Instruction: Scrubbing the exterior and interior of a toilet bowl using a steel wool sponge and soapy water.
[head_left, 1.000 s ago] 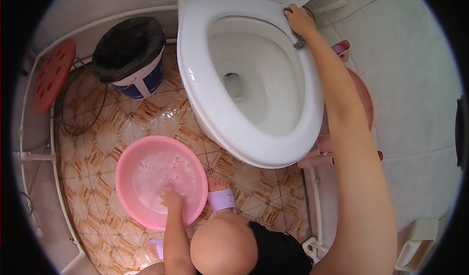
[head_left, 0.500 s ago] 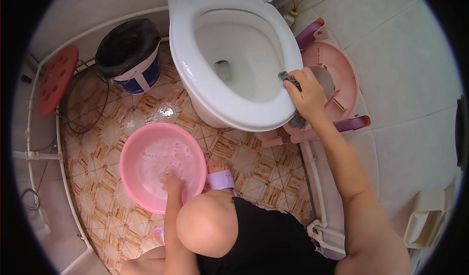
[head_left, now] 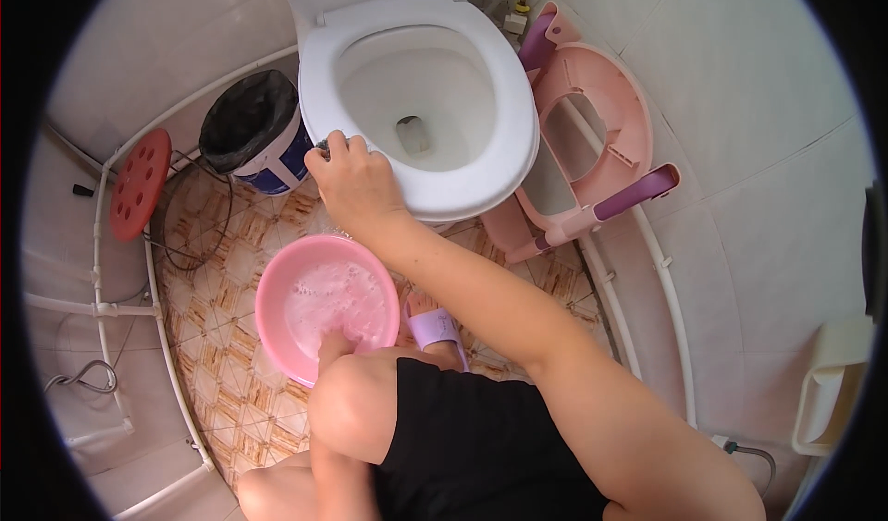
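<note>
My right hand (head_left: pixel 356 181) is closed around a grey scouring pad (head_left: pixel 322 147), most of which the fingers hide. It presses at the left front edge of the white toilet seat (head_left: pixel 467 183), which lies down on the bowl. A pink basin (head_left: pixel 268 304) of foamy water stands on the floor in front of the toilet. Into that water dips my left hand (head_left: pixel 337 343); its fingers are under the foam, and my knee covers part of the wrist.
Left of the toilet stands a black-lined bucket (head_left: pixel 277 165), with a red round stool seat (head_left: pixel 141 184) farther left. A pink and purple child's toilet seat (head_left: pixel 615 105) leans at the right wall. White pipes (head_left: pixel 171 364) edge the tiled floor (head_left: pixel 217 350). My slippered foot (head_left: pixel 433 325) is beside the basin.
My right hand has moved with the scouring pad from the toilet seat's right side to its left front edge. My left hand stays in the basin. The view has shifted.
</note>
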Tool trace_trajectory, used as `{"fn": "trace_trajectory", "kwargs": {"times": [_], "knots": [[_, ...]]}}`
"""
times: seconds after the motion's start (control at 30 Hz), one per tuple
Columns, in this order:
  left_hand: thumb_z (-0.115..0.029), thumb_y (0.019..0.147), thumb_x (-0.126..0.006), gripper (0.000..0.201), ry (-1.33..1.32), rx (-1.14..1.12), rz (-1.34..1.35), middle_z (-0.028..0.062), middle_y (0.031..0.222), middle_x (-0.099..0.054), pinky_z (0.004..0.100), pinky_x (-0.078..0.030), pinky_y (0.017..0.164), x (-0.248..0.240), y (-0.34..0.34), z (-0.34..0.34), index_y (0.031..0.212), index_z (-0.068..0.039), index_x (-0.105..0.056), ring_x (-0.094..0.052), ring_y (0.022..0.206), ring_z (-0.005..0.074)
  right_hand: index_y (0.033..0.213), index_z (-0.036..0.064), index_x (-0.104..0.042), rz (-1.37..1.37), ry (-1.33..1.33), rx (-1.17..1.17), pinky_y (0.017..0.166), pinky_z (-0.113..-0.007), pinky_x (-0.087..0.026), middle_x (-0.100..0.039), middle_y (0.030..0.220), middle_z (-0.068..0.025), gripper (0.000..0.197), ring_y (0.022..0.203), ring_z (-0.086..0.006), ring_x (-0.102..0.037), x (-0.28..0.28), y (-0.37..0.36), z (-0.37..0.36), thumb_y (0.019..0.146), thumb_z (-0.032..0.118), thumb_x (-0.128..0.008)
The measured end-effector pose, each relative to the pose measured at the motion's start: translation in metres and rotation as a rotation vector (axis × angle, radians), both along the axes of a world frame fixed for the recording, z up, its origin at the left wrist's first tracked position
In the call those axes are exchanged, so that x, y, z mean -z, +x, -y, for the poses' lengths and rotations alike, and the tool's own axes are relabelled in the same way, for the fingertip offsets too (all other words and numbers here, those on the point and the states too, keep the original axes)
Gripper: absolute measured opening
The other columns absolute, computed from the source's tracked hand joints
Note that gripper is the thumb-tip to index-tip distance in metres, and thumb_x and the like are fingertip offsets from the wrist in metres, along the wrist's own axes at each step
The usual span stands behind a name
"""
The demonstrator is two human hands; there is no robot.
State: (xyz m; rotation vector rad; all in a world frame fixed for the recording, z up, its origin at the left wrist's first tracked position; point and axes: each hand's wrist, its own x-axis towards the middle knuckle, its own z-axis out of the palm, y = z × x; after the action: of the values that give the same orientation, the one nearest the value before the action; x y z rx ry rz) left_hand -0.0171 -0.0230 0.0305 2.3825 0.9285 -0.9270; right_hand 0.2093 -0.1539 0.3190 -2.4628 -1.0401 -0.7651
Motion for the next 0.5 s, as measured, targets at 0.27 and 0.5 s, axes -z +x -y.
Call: {"fn": "trace_trajectory", "kwargs": {"times": [0.27,0.5], "knots": [[-0.036,0.084,-0.067,0.059,0.180,0.025,0.220,0.0211,0.122,-0.061,0.0426,-0.047,0.096,-0.146,0.020,-0.117,0.133,-0.007,-0.052,-0.059,0.113,0.0341,0.086,0.0153,-0.061,0.015,0.116,0.045,0.059,-0.036,-0.048,-0.052,0.083,-0.0049,0.012,0.076,-0.0230,-0.057,-0.005,-0.006,0.106,0.076,0.020,-0.066],[-0.033,0.084,-0.067,0.051,0.268,0.438,0.182,0.0157,0.120,-0.063,0.0430,-0.048,0.092,-0.235,0.023,-0.102,0.128,-0.009,-0.056,-0.060,0.108,0.0338,0.101,0.0165,-0.064,-0.015,0.127,0.362,0.064,-0.039,-0.049,-0.054,0.088,-0.0040,0.019,0.082,-0.0257,-0.059,-0.006,0.071,0.216,0.084,0.023,-0.066]]}}
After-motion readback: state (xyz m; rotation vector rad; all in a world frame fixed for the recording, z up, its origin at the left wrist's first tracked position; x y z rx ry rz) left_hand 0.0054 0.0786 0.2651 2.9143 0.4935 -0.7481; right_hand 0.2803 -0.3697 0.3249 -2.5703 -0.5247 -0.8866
